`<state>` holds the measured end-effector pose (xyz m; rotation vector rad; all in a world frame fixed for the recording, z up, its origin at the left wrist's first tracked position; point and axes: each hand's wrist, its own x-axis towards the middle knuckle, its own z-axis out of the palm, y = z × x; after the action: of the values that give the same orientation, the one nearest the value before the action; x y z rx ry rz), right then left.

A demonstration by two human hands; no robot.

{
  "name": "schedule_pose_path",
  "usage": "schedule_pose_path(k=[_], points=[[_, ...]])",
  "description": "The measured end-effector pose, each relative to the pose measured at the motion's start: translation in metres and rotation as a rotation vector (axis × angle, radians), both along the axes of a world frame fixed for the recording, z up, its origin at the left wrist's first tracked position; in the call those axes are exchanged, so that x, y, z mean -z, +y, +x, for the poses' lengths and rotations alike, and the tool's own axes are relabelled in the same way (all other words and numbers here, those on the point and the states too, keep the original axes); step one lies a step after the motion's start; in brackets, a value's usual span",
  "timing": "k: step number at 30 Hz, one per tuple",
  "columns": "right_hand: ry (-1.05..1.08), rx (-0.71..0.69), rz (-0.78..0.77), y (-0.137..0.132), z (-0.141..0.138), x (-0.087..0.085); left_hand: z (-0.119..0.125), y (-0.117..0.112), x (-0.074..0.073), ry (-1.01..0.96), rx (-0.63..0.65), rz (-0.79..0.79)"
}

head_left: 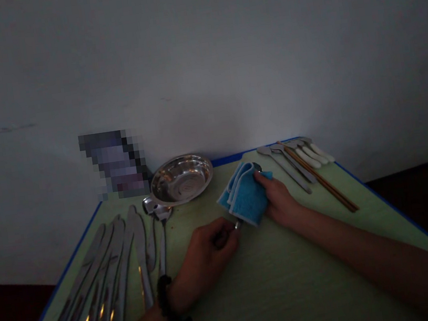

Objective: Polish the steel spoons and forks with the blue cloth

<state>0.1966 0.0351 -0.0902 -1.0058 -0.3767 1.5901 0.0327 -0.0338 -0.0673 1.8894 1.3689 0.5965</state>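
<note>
My left hand (pixel 210 248), with a dark bracelet on the wrist, pinches the handle of a metal spoon (pixel 238 225) above the table's middle. A folded blue cloth (pixel 248 198) with pale edging wraps around the spoon, hiding most of its length. Its rounded dark end shows just past the cloth's top. My right hand (pixel 279 199) is closed on the cloth from the right side, thumb on top. Left of my left hand lie several metal table knives (pixel 107 282). Close by them are metal spoons (pixel 163 236) with their bowls toward the wall.
A shiny metal bowl (pixel 183 180) stands at the back, near the wall. At the back right lie wooden chopsticks (pixel 322 180), metal cutlery (pixel 285 169) and white-handled utensils (pixel 316 154). A blurred-out object (pixel 119 163) leans at the back left. The green table (pixel 286 278) has blue edging.
</note>
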Motion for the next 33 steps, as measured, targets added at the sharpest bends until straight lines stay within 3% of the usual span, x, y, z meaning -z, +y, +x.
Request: schedule_pose_path(k=[7, 11, 15, 17, 20, 25, 29, 33], points=[[-0.215, -0.010, 0.237, 0.000, 0.004, 0.007, -0.002, -0.004, -0.002, -0.056, -0.029, -0.008], [-0.277, 0.002, 0.204, 0.000, 0.005, 0.008, -0.005, -0.003, 0.000, -0.151, -0.174, 0.020], [-0.323, 0.021, 0.172, 0.000, 0.006, 0.007, -0.004, 0.000, 0.002, -0.323, -0.245, -0.079], [-0.327, 0.005, 0.204, 0.000, 0.007, 0.008, -0.003, 0.001, 0.000, -0.325, -0.227, -0.094], [-0.375, -0.006, 0.263, -0.002, 0.006, 0.011, -0.002, 0.000, -0.004, -0.170, -0.145, -0.058], [-0.617, -0.047, 0.407, -0.006, 0.008, 0.010, -0.002, -0.001, -0.006, 0.027, 0.052, -0.062], [-0.768, -0.114, 0.559, -0.004, 0.014, 0.002, -0.004, -0.002, -0.004, 0.049, 0.169, -0.077], [-0.905, -0.199, 0.669, 0.002, 0.023, -0.003, -0.006, -0.004, -0.005, -0.005, 0.154, -0.068]])
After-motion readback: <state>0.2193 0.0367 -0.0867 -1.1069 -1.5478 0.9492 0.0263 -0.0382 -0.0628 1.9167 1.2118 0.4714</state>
